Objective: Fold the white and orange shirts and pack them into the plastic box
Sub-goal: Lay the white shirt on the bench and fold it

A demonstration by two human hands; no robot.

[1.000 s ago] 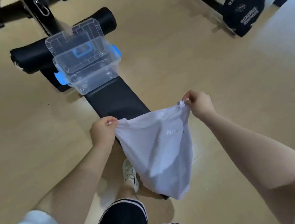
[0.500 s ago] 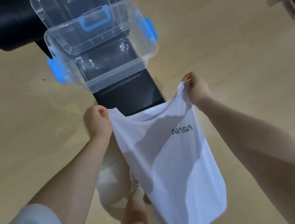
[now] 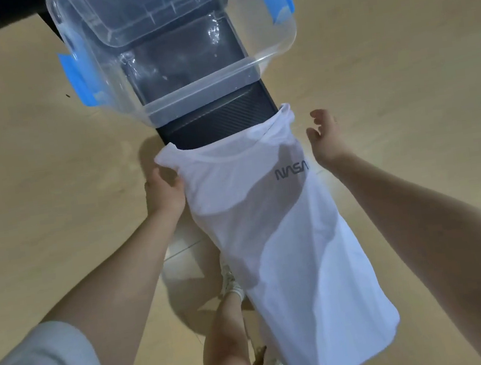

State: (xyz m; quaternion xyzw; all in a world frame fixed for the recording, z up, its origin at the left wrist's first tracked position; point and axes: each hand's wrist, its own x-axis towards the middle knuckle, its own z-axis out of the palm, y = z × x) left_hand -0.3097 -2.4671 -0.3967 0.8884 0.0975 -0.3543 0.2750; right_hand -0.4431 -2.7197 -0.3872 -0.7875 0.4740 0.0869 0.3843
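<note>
1. Compared with half a second ago, the right hand (image 3: 325,138) has let go of the white shirt (image 3: 272,227); its fingers (image 3: 317,115) are now spread and relaxed, just beside the shirt's right shoulder, holding nothing. The view has also moved closer to the box.
2. The left hand (image 3: 164,191) still grips the shirt's left shoulder, fingers curled into the cloth just below the collar.
3. The shirt hangs lengthwise between the two forearms, collar farthest from the person, hem nearest. A dark "NASA" logo shows on the chest near the right hand.
4. Below the shirt, a bare leg and a pale shoe (image 3: 230,283) stand on the floor.
5. The shirt's collar edge overlaps the near end of a long black padded table (image 3: 219,121).
6. Farther along, the clear plastic box (image 3: 201,96) sits on the table, open, with blue latches (image 3: 81,80) at its sides. No clothing shows inside it.
7. The floor (image 3: 35,177) is smooth and tan all round.
</note>
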